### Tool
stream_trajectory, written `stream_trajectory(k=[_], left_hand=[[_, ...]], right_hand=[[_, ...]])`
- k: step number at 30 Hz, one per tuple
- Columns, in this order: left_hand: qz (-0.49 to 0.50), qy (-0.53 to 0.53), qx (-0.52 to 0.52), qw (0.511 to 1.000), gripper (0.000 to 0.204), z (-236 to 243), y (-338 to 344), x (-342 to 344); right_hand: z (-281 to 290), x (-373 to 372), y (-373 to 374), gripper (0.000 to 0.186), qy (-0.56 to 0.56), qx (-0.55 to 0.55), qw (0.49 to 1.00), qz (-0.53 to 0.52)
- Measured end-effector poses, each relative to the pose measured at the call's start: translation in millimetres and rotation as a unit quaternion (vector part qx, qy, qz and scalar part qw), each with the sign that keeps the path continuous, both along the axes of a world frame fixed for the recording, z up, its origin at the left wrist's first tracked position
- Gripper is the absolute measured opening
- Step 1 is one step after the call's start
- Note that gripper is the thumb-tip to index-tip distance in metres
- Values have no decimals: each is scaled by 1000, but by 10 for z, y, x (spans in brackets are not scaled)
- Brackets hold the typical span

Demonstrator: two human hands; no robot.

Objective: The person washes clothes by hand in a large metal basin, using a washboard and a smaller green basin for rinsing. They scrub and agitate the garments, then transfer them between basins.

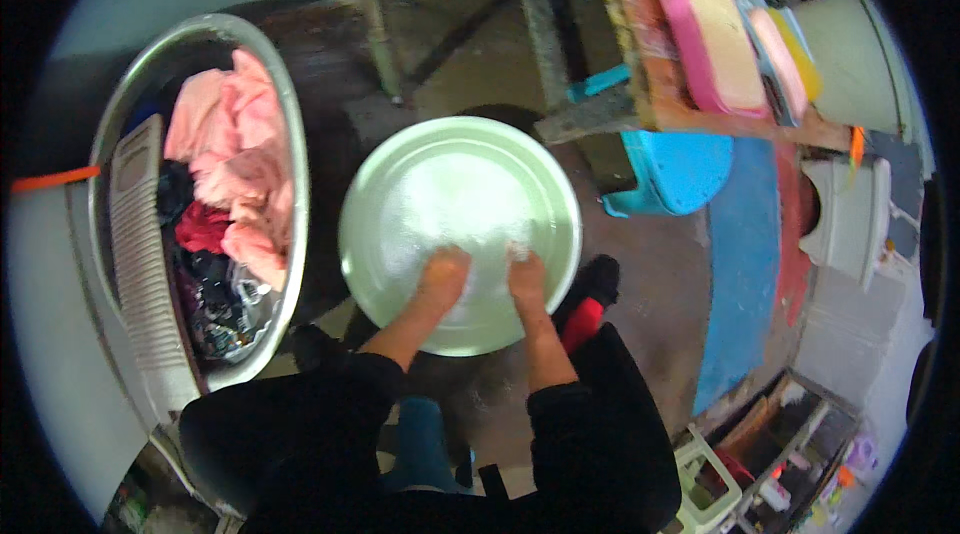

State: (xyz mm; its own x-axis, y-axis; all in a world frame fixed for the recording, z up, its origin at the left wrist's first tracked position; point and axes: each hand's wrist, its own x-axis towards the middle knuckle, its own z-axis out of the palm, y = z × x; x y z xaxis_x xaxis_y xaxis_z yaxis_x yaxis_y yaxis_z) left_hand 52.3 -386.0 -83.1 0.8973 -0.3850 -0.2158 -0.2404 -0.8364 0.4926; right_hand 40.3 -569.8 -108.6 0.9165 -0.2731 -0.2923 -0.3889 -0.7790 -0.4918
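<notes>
The fingertips of the left hand [446, 272] and right hand [526, 272] are hard to make out against the pale sheen; whether either hand is closed on anything cannot be told. The light green basin [455, 128] sits on the floor, encircling both hands, which are over its interior, apart from each other. To the left, a metal tub [288, 104] contains pink cloth [235, 124] and a ribbed washboard [145, 234]. The wooden table [655, 84] partly covers the blue stool [688, 172] at right.

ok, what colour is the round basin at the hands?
Pale green basin, plain; shows best in the head view, the only one here.
</notes>
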Motion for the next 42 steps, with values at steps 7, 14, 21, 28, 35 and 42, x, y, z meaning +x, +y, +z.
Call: stream_trajectory(k=[7,14,21,28,35,42], left_hand=[[-59,184,-26,981,17,-72,96,-381],[-85,282,-25,955,11,319,260,-80],[62,246,-114,961,13,460,573,117],[67,165,-127,976,16,624,477,77],[50,136,-140,979,23,678,417,23],[99,-51,122,986,46,531,683,566]], right_hand=[[538,378,371,26,-28,-54,987,146],[376,-32,622,16,85,-14,957,277],[361,-195,761,20,98,70,934,335],[624,-106,736,11,228,479,837,-131],[783,-27,736,16,234,387,888,-84],[553,126,504,26,134,409,898,-88]])
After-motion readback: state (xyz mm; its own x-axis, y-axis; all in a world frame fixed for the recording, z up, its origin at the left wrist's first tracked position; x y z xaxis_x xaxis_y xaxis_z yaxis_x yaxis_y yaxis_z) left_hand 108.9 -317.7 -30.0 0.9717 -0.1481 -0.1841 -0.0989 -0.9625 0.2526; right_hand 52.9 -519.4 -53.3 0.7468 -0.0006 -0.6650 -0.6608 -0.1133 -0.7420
